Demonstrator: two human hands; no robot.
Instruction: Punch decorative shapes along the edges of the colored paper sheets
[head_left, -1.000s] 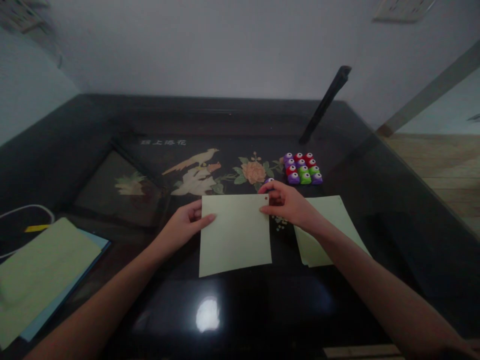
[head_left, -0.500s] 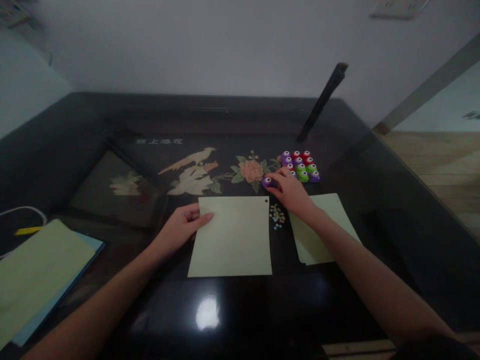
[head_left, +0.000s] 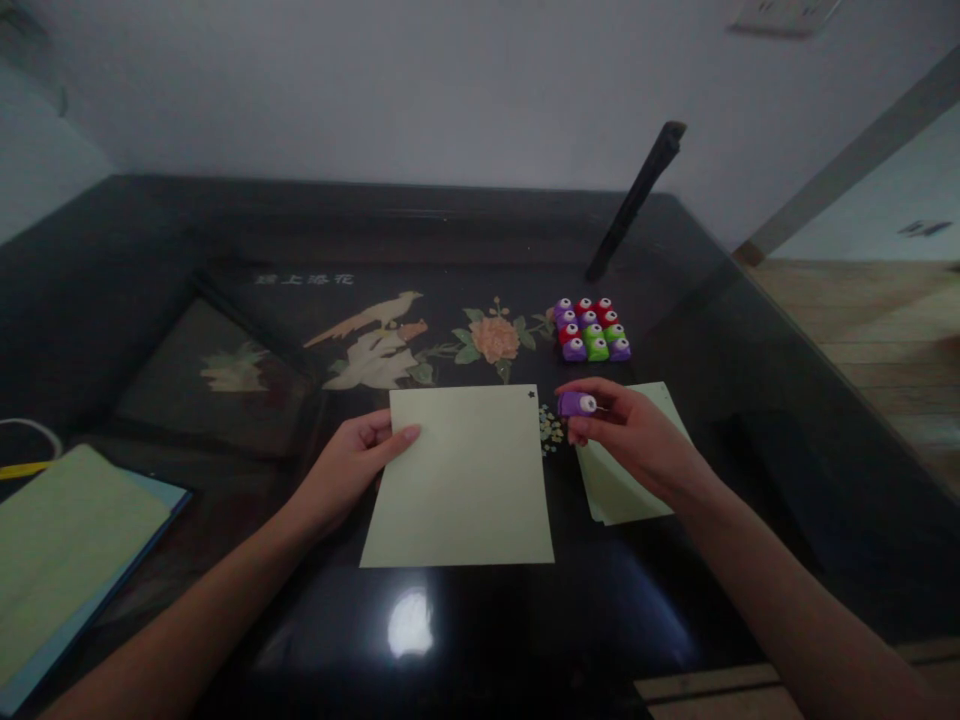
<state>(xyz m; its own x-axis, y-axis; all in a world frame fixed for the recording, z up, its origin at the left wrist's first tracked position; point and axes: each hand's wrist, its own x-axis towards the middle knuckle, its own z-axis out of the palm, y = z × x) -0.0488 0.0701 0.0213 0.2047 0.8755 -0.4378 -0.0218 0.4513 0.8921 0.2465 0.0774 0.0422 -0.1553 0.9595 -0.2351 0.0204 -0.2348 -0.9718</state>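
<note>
A pale green sheet of paper (head_left: 465,480) lies on the dark glossy table (head_left: 480,620), with a small star-shaped hole near its top right corner. My left hand (head_left: 352,470) pinches its left edge, thumb on top. My right hand (head_left: 630,430) is closed on a small purple punch (head_left: 576,404), held just right of that corner. Tiny punched paper bits (head_left: 551,432) lie scattered between the sheet and my right hand. A cluster of several purple, red and green punches (head_left: 591,328) stands behind.
A stack of pale green sheets (head_left: 622,480) lies under my right forearm. More green and blue paper (head_left: 67,550) sits at the left edge beside a white cable (head_left: 30,428). A black rod (head_left: 630,205) leans at the back right. The table shows an inlaid bird and flower picture (head_left: 420,340).
My right hand let go of the sheet's corner, reached back to the punches, and came forward holding a purple one. The sheet stayed under my left hand, with a star hole showing.
</note>
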